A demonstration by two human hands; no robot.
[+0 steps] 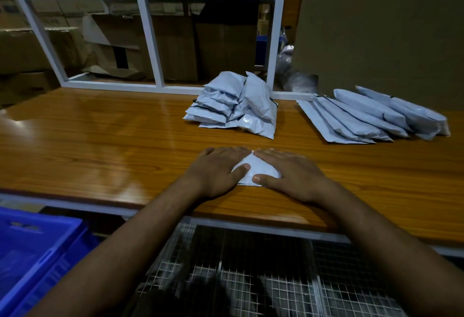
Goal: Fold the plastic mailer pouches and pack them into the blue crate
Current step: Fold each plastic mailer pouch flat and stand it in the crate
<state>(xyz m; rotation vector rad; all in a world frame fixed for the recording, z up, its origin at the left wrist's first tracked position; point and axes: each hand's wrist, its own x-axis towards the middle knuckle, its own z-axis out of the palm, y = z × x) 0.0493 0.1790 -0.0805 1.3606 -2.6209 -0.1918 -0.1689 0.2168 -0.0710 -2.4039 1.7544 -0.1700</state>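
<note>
Both grips are spread flat: left hand (pixel 216 171) and right hand (pixel 292 175) press a folded pouch (pixel 256 168) onto the table (pixel 100 136). Looks like creasing, though it's mostly hidden. Next it needs lifting into the blue crate (pixel 32 249), lower left.

Folded pale pouch (pixel 256 170) flat near table edge; folded heap (pixel 233 106) behind; unfolded row (pixel 371 116) right; blue crate (pixel 37 249) lower left.
</note>
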